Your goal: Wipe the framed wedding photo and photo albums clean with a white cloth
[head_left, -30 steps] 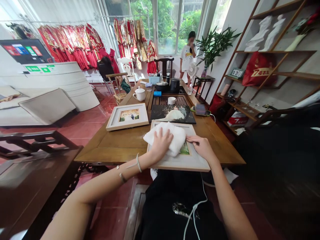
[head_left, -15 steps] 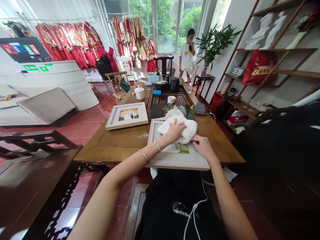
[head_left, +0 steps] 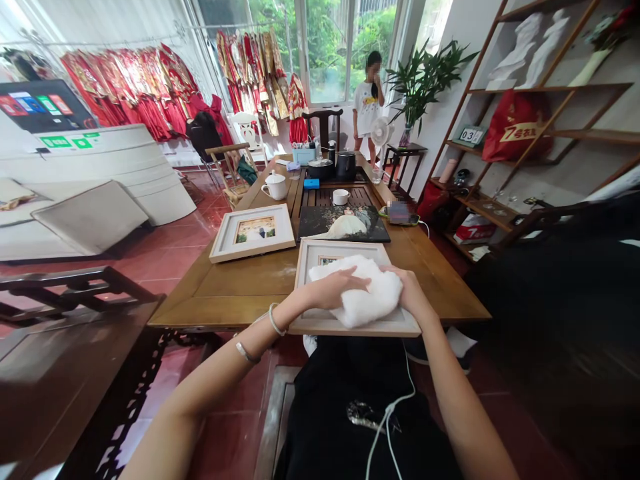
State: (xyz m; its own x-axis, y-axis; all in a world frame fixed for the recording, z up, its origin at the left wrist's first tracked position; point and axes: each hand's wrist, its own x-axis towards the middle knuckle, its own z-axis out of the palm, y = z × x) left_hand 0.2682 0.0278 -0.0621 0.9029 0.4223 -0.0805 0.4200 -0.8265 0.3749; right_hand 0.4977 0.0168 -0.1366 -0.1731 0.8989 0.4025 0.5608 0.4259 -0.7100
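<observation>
A fluffy white cloth (head_left: 373, 297) lies bunched over the picture frame (head_left: 307, 257) at the table's near edge, hiding most of the photo. My left hand (head_left: 336, 288) grips the cloth from its left side, fingers reaching over its top. At the cloth's right edge is my right hand (head_left: 407, 288), curled against it with the fingertips partly hidden. Just beyond the frame lies a dark photo panel (head_left: 345, 223) with a white dress pictured on it. A second framed photo (head_left: 256, 231) rests to the left.
On the wooden table (head_left: 225, 283) stand a white lidded mug (head_left: 275, 187), a small white cup (head_left: 341, 197), a blue box (head_left: 311, 184) and dark pots (head_left: 345, 165). A phone (head_left: 400, 213) with a cable lies right. A person (head_left: 369, 110) stands by the window.
The cloth has come toward me over the frame, uncovering the dark panel. My left hand moved down with it, and my right hand shifted from the frame's inner edge to the cloth's side.
</observation>
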